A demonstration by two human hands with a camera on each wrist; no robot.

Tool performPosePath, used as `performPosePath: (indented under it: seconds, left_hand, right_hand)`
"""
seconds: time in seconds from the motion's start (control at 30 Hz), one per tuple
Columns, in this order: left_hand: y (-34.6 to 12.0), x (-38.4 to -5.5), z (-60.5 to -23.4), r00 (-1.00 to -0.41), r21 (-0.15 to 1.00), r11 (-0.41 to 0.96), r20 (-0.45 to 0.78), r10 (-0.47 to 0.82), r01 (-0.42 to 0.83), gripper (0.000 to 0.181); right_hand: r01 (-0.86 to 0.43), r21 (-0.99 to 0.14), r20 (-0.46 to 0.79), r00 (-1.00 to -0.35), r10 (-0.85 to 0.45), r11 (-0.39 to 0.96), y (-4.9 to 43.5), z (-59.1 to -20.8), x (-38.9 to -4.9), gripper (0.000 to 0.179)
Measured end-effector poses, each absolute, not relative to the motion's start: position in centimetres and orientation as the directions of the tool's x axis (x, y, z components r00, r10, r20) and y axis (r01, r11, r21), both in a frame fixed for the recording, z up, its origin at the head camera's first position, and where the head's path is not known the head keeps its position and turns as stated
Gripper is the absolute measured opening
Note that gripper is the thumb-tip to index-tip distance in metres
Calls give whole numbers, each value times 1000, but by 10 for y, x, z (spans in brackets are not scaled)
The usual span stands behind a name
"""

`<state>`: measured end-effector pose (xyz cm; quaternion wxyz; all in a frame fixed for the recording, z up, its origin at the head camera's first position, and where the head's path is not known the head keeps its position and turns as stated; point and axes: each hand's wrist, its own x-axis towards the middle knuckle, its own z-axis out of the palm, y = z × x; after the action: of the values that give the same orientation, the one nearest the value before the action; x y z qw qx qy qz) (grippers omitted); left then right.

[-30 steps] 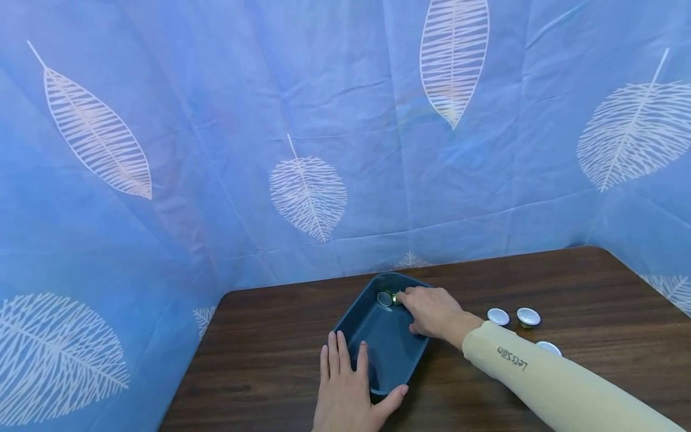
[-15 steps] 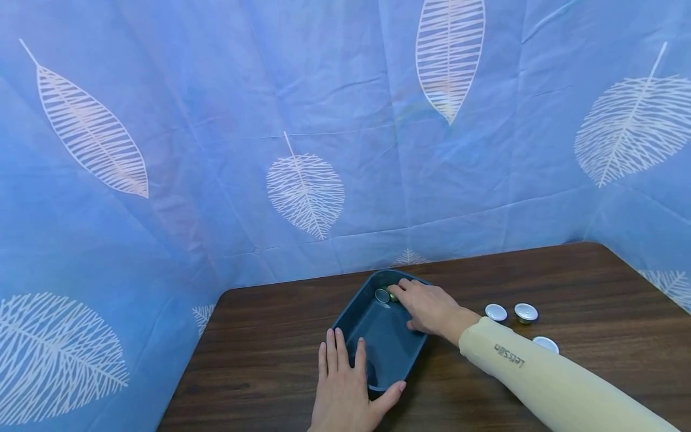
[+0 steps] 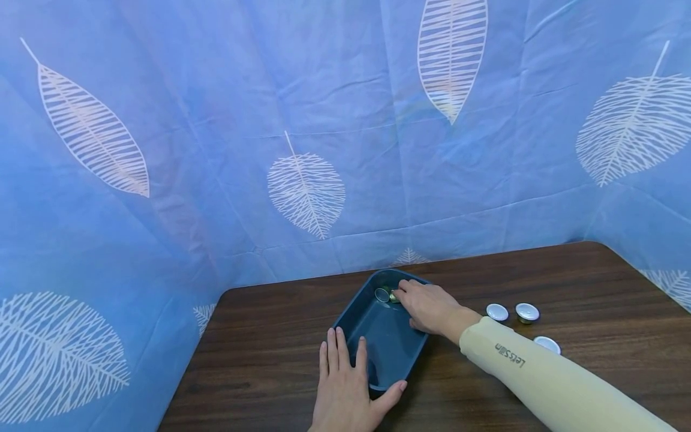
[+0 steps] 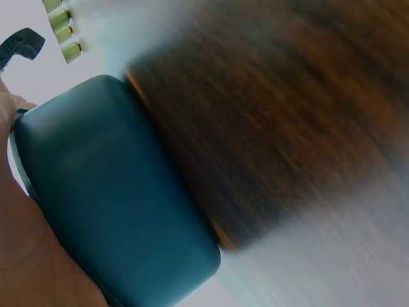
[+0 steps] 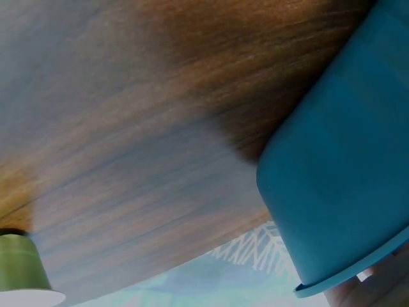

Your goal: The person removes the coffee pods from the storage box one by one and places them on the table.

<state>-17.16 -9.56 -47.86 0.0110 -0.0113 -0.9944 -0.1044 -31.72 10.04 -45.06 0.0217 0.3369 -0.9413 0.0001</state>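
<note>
A dark blue-green plastic bin (image 3: 385, 354) stands at an angle on the wooden table. My left hand (image 3: 345, 384) rests against its near left end, fingers straight and thumb spread along the near rim; the left wrist view shows the bin's outer wall (image 4: 115, 185) beside this hand. My right hand (image 3: 429, 306) reaches over the right wall into the far end. Its fingertips pinch a small green-gold coffee capsule (image 3: 393, 297), partly hidden by the fingers. Just left of it, another coffee capsule (image 3: 382, 295) lies inside the bin with its round lid showing.
Right of the bin, white-lidded coffee capsules (image 3: 496, 312) stand on the brown wooden table (image 3: 259, 348), one partly behind the pale sleeve (image 3: 540, 372). A green capsule (image 5: 22, 262) also shows in the right wrist view. A blue leaf-print cloth (image 3: 216, 150) hangs behind.
The right fingertips have shifted slightly at the capsule in the bin, and a little more of it shows. My left hand and the bin hold their place.
</note>
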Motion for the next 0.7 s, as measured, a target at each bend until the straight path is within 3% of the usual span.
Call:
performPosePath:
  seconds: [0.2,0.7]
  left_hand:
    - [-96,-171,-479,-1000,199,980,21,24,28,115]
    - [-97,-169,-479,-998,168,984,35,47,52,114]
  right_hand:
    - [-648,26,75,-758,-648,762,102,-453,-317,49]
    - [-627,-11,49,-778,-626,779,103,-454,-319,54]
